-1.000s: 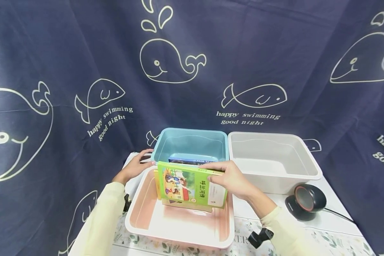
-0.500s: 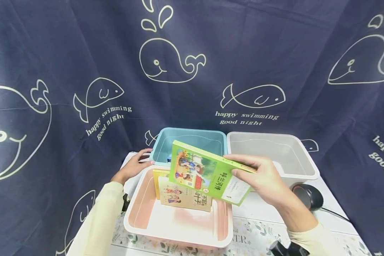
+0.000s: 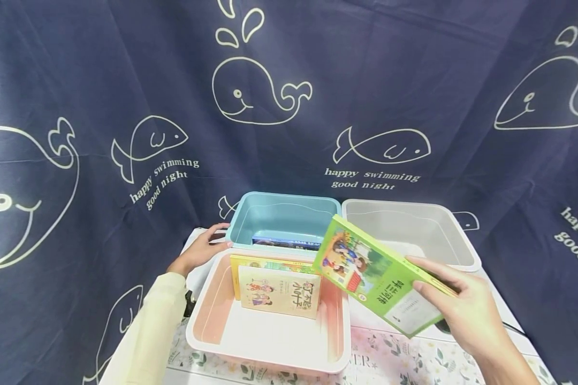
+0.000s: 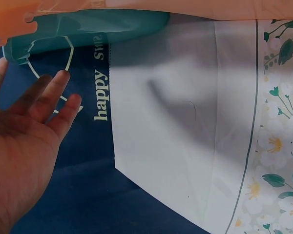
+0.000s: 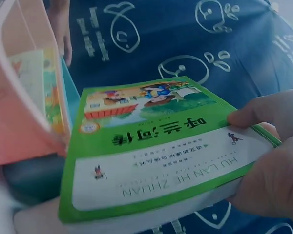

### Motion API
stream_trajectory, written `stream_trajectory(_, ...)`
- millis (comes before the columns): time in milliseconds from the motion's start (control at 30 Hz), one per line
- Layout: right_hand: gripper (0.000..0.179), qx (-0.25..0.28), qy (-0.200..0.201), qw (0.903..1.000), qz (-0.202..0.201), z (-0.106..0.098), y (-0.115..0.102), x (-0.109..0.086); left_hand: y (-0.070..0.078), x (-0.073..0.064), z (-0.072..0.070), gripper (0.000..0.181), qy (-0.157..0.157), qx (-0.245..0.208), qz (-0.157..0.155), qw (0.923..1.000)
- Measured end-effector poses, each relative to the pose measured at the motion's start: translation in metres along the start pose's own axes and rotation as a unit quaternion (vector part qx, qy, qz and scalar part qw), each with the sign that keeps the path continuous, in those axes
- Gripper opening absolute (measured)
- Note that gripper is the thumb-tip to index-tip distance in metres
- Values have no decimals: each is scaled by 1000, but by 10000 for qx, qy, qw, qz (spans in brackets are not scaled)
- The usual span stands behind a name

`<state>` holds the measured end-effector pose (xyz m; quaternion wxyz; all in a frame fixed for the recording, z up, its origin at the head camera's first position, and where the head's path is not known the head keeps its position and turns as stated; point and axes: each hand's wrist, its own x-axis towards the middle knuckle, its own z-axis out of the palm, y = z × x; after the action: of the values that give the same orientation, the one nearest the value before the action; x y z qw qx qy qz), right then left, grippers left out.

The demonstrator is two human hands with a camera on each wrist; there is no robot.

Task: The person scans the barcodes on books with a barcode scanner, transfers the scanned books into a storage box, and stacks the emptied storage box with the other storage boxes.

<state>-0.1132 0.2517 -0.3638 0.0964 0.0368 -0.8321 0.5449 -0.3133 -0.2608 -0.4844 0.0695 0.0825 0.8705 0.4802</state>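
Note:
My right hand [image 3: 462,302] grips a green book [image 3: 378,275] by its spine edge, thumb on the front cover. The book is tilted, off the right side of the pink bin [image 3: 270,359]; in the right wrist view the green book [image 5: 151,141] fills the middle. A beige book [image 3: 279,291] stands upright in the pink bin, with a yellow book [image 3: 235,267] behind it. My left hand [image 3: 201,249] rests at the left rim of the blue bin [image 3: 289,211], fingers extended; the left wrist view shows that left hand [image 4: 29,131] with fingers spread, holding nothing.
A dark blue book [image 3: 286,243] lies in the blue bin. To its right is a grey bin [image 3: 400,214]. Behind the green book, a black device is mostly hidden. A floral cloth [image 3: 380,353] covers the table front, and a navy curtain [image 3: 270,149] hangs behind.
My right hand has lifted the green book out of the pink bin and carried it rightward, uncovering the beige book. My left hand has stayed at the blue bin's rim.

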Motion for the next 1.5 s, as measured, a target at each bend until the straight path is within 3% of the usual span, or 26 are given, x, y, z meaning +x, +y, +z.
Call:
stream_trajectory(133,45,-762,586,9952,184,-8,16,-19,-3,2,1,63,-48,-54,-23,10000)
stream_trajectory(233,46,-826,948,9912,407,-11,30,-31,-5,3,0,63,-70,-90,-104,9999)
stream_trajectory(367,47,242,1430,9862,802,-11,52,-40,-5,2,0,63,-38,-59,-155,9999)
stream_trajectory(467,46,564,1804,9773,954,-12,68,-46,-4,1,0,63,-37,-59,-124,9999)
stream_trajectory(567,44,341,2015,9732,1056,-15,82,-53,-4,0,0,63,-54,-45,-106,9999)
stream_trajectory(700,43,875,2130,9664,1144,-18,103,-59,-3,-1,-1,63,-32,-39,-124,9999)
stream_trajectory(867,40,1404,2353,9511,1427,-13,129,-64,-3,-2,-1,63,-36,-32,-90,9999)
stream_trajectory(1000,39,1281,2312,9500,1664,-11,148,-68,-2,-1,0,63,-43,-3,-86,10000)
stream_trajectory(1067,38,910,2209,9553,1744,-11,156,-69,-2,-1,0,62,-44,-3,-94,9999)
stream_trajectory(1200,39,435,2086,9517,2212,-11,170,-70,-2,-1,0,62,-44,1,-79,10000)
stream_trajectory(1333,44,-188,1672,9480,2703,-12,184,-71,-3,0,1,62,-50,-15,-43,10000)
stream_trajectory(1433,53,-492,1408,9515,2689,-14,192,-73,-3,0,1,62,-54,-44,-75,9999)
stream_trajectory(1500,52,-386,1489,9520,2645,-14,195,-74,-3,0,0,63,-52,-24,-87,9999)
